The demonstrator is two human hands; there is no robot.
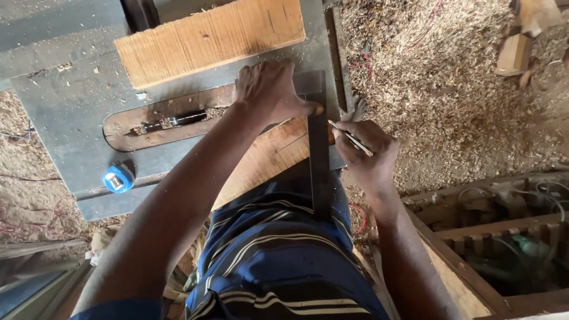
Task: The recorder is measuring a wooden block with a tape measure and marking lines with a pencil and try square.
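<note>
We press our left hand [269,89] flat on the square [319,148], which lies across the board [267,157] on the saw table [65,106]. Our right hand [367,151] pinches a pencil [352,140] at the square's edge. The hand hides the pencil's tip. A blue tape [118,178] sits nearby.

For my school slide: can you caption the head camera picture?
Left hand presses a metal square on a wooden board; right hand holds a pencil.

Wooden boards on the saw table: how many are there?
2. One board lies at the table's far edge; the other board sits under the left hand and metal square. Others may be hidden.
</note>
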